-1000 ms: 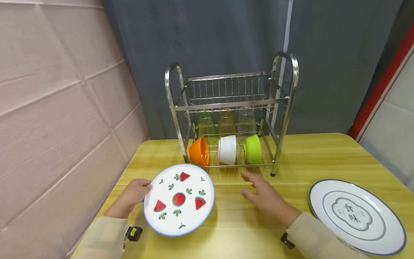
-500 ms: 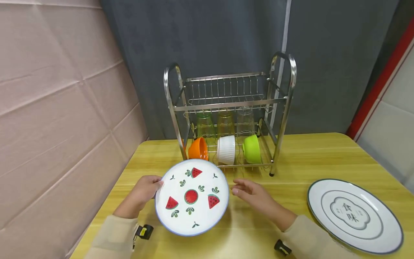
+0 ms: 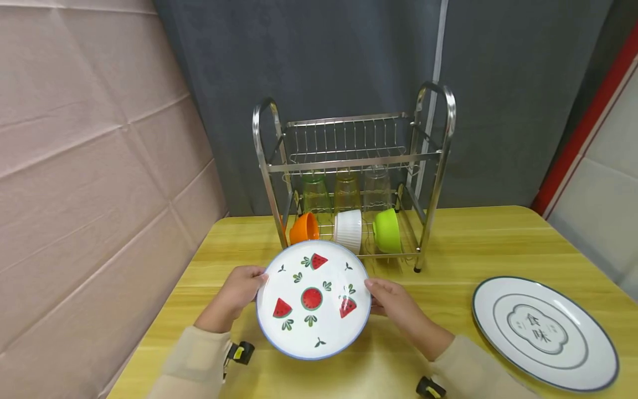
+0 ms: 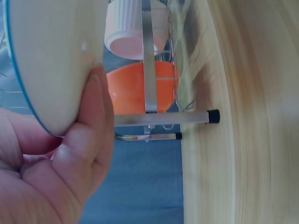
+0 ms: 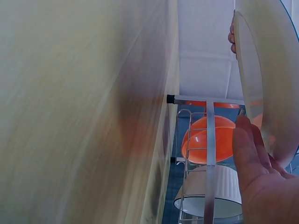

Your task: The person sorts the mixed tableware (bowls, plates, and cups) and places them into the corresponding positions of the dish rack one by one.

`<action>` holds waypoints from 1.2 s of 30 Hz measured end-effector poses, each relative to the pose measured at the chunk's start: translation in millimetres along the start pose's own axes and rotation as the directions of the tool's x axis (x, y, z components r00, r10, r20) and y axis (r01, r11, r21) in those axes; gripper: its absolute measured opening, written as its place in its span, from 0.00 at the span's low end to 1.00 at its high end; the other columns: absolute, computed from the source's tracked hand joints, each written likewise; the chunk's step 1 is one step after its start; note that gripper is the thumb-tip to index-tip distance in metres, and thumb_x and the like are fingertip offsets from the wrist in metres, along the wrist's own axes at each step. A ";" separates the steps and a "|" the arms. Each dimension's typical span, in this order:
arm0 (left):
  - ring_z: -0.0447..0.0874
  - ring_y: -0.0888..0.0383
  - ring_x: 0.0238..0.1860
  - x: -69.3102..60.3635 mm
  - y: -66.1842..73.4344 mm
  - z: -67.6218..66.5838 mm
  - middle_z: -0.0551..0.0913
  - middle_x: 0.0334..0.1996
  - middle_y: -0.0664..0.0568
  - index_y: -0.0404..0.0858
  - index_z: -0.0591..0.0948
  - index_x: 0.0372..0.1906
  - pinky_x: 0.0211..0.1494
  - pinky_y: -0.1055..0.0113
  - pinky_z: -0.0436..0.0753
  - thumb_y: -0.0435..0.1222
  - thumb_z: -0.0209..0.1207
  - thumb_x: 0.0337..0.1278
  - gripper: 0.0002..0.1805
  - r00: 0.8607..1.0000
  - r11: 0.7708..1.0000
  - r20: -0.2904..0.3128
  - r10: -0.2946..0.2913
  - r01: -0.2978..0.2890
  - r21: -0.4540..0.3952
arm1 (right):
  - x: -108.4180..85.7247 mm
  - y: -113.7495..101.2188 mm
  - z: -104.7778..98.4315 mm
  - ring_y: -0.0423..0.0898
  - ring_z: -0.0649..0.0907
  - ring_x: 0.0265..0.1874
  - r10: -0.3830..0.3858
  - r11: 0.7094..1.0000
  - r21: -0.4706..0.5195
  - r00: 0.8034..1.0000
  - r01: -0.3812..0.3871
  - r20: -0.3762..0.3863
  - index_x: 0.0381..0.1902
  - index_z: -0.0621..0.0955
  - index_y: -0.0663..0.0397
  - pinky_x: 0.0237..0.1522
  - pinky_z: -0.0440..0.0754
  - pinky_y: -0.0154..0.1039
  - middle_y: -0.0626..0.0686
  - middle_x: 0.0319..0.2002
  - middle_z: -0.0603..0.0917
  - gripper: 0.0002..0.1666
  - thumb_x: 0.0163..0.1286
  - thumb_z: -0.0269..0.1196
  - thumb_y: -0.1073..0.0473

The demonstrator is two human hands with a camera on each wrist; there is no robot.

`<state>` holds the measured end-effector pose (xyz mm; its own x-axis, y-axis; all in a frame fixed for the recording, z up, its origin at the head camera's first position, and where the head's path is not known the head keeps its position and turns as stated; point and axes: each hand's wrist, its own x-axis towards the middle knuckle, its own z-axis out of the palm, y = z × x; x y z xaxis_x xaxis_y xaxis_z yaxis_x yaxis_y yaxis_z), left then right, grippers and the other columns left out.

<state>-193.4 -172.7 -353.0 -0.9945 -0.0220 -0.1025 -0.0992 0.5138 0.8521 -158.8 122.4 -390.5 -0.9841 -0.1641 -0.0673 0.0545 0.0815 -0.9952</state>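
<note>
A white plate [image 3: 299,332] with a blue rim and painted watermelon pieces is held above the table, tilted toward the head camera. My left hand [image 3: 239,293] grips its left edge, thumb on the face and fingers behind, and the left wrist view shows those fingers [image 4: 93,112] against the plate's underside. At the opposite edge, my right hand [image 3: 399,307] has its thumb on the rim. In the right wrist view, the right fingers [image 5: 250,149] lie along the plate's back [image 5: 275,93].
Behind the plate stands a two-tier metal dish rack [image 3: 354,164]. Its lower tier holds an orange bowl [image 3: 303,228], a white bowl [image 3: 348,228], a green bowl [image 3: 387,231] and glasses [image 3: 347,191]. A larger white plate [image 3: 580,338] lies on the wooden table [image 3: 498,238] at right.
The watermelon plate has moved right and slightly up in my left hand. My right hand, earlier apart from it, has come to its right edge and now holds it there.
</note>
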 end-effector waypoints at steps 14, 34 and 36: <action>0.79 0.54 0.31 2.0 9.3 11.8 0.82 0.35 0.39 0.21 0.79 0.49 0.36 0.62 0.83 0.28 0.48 0.69 0.14 1.000 0.999 -0.013 0.011 -0.012 -0.037 | -1.5 0.1 -8.3 0.39 0.83 0.35 0.057 0.990 0.127 0.995 -0.067 0.076 0.57 0.71 0.79 0.41 0.82 0.35 0.50 0.35 0.84 0.31 0.78 0.47 0.51; 0.80 0.56 0.28 -2.4 17.8 18.5 0.82 0.34 0.40 0.21 0.79 0.46 0.38 0.60 0.85 0.29 0.48 0.71 0.13 0.997 0.994 0.077 0.020 -0.011 -0.112 | -2.5 -3.8 -10.1 0.43 0.80 0.32 0.117 0.985 0.139 0.986 -0.100 -0.122 0.54 0.74 0.75 0.36 0.79 0.36 0.52 0.33 0.82 0.27 0.77 0.46 0.53; 0.79 0.56 0.28 -2.9 18.5 19.5 0.82 0.33 0.41 0.22 0.80 0.45 0.38 0.60 0.85 0.29 0.49 0.70 0.13 0.997 0.994 0.081 0.019 -0.009 -0.112 | 1.6 3.3 -12.3 0.42 0.80 0.32 0.130 0.984 0.136 0.983 -0.112 -0.132 0.54 0.75 0.73 0.36 0.80 0.36 0.51 0.33 0.82 0.27 0.77 0.47 0.52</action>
<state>-191.7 -146.5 -346.9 -0.9901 0.0570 -0.1279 -0.0931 0.4144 0.9053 -162.3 134.6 -393.1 -0.9823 -0.0210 -0.1864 0.1870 -0.0351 -0.9817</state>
